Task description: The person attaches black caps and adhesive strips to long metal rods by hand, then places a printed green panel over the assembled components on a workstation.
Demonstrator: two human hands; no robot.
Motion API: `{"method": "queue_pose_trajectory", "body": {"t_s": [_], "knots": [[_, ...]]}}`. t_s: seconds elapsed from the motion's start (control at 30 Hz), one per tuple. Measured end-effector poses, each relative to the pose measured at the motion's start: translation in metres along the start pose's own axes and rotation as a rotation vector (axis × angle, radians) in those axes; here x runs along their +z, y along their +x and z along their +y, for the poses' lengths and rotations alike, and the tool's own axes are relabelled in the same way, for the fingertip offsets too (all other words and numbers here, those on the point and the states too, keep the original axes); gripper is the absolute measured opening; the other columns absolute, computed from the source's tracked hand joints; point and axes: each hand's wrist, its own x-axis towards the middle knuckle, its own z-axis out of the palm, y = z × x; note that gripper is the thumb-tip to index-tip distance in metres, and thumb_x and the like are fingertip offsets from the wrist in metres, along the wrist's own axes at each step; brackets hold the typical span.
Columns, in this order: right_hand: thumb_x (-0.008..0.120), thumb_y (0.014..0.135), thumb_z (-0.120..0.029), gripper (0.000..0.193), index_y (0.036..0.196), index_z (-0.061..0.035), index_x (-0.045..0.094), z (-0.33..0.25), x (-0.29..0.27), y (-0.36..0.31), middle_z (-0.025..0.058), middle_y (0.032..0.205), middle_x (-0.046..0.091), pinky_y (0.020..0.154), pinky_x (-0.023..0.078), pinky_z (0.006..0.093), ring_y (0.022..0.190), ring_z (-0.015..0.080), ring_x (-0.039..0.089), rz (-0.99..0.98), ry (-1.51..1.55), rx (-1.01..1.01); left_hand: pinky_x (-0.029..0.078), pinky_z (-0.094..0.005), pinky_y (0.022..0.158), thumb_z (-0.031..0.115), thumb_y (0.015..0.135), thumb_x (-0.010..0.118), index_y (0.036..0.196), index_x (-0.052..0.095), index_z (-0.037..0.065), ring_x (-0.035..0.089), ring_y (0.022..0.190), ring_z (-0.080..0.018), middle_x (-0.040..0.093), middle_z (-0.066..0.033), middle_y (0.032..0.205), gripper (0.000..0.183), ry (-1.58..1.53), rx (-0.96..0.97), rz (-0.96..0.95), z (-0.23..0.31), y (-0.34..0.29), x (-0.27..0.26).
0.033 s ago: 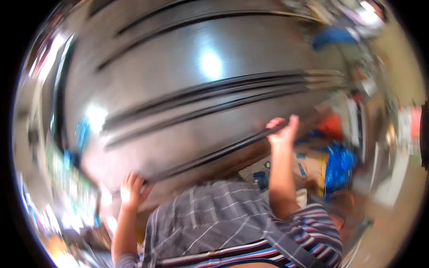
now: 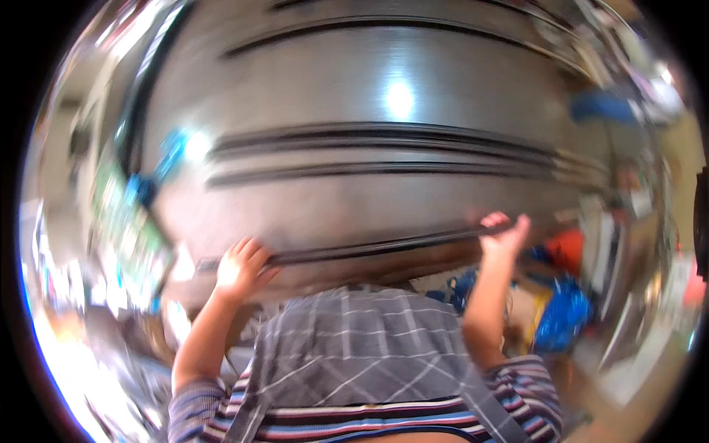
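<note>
A long dark strip (image 2: pixel 384 245) extends between the fingers of the two hands above the near part of the table (image 2: pixel 443 203), its right portion grasped by the bent fingers of the right hand (image 2: pixel 504 235), the thumb raised. The fingers of the left hand (image 2: pixel 244 267) lie partly curled at its other end, though blur hides how firmly they close. Beyond both sets of fingers lie further dark strips (image 2: pixel 384 136), roughly parallel; a blue bag (image 2: pixel 565 314) sits to the right of the right fingers, nearer the body.
</note>
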Motion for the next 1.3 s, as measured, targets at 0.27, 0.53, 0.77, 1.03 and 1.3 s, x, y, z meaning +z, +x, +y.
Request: {"method": "queue_pose_trajectory", "body": {"t_s": [0.27, 0.53, 0.77, 1.03, 1.3], "knots": [[0.057, 0.071, -0.082, 0.106, 0.122, 0.0093, 0.046, -0.059, -0.06, 0.032, 0.0255, 0.109, 0.061, 0.092, 0.05, 0.0443, 0.098, 0.034, 0.061, 0.106, -0.78, 0.036, 0.047, -0.0378, 0.071, 0.034, 0.074, 0.072, 0.089, 0.061, 0.01, 0.056, 0.081, -0.0252, 0.055, -0.0058, 0.085, 0.03, 0.005, 0.19, 0.003, -0.016, -0.007, 0.036], [0.061, 0.091, -0.049, 0.05, 0.091, 0.0017, 0.062, -0.014, -0.001, -0.033, 0.0114, 0.072, 0.066, 0.048, 0.046, 0.0251, 0.055, 0.0173, 0.063, -0.122, -1.59, -0.361, 0.045, -0.0409, 0.089, 0.033, 0.077, 0.073, 0.101, 0.063, 0.009, 0.056, 0.101, -0.0296, 0.06, -0.009, 0.103, 0.035, -0.122, -0.117, 0.364, 0.006, 0.007, 0.049], [0.045, 0.101, -0.026, 0.043, 0.128, 0.0083, 0.05, 0.26, 0.068, -0.204, 0.0255, 0.126, 0.058, 0.098, 0.048, 0.0452, 0.118, 0.0348, 0.057, -1.031, -0.955, 0.666, 0.03, -0.0486, 0.11, 0.035, 0.088, 0.064, 0.13, 0.05, 0.002, 0.041, 0.131, -0.0342, 0.048, -0.0181, 0.136, 0.056, 0.24, -0.81, 0.518, -0.115, -0.161, 0.048], [0.052, 0.097, -0.028, 0.052, 0.137, 0.0029, 0.041, 0.479, 0.075, -0.274, 0.0225, 0.143, 0.041, 0.103, 0.038, 0.0477, 0.13, 0.0341, 0.043, -0.797, -1.086, 0.784, 0.019, -0.05, 0.116, 0.036, 0.092, 0.056, 0.145, 0.033, -0.002, 0.027, 0.143, -0.0359, 0.03, -0.023, 0.152, 0.068, 0.147, -0.684, 0.36, -0.118, -0.177, 0.052], [0.058, 0.087, -0.024, 0.023, 0.084, -0.0022, 0.065, 0.538, 0.055, -0.272, 0.0079, 0.077, 0.066, 0.062, 0.049, 0.0403, 0.068, 0.021, 0.064, -1.16, -1.631, 0.096, 0.019, -0.0496, 0.116, 0.021, 0.091, 0.055, 0.146, 0.03, 0.001, 0.027, 0.143, -0.0354, 0.031, -0.0221, 0.152, 0.064, -0.047, -0.65, 0.448, -0.121, -0.189, 0.048]]}}
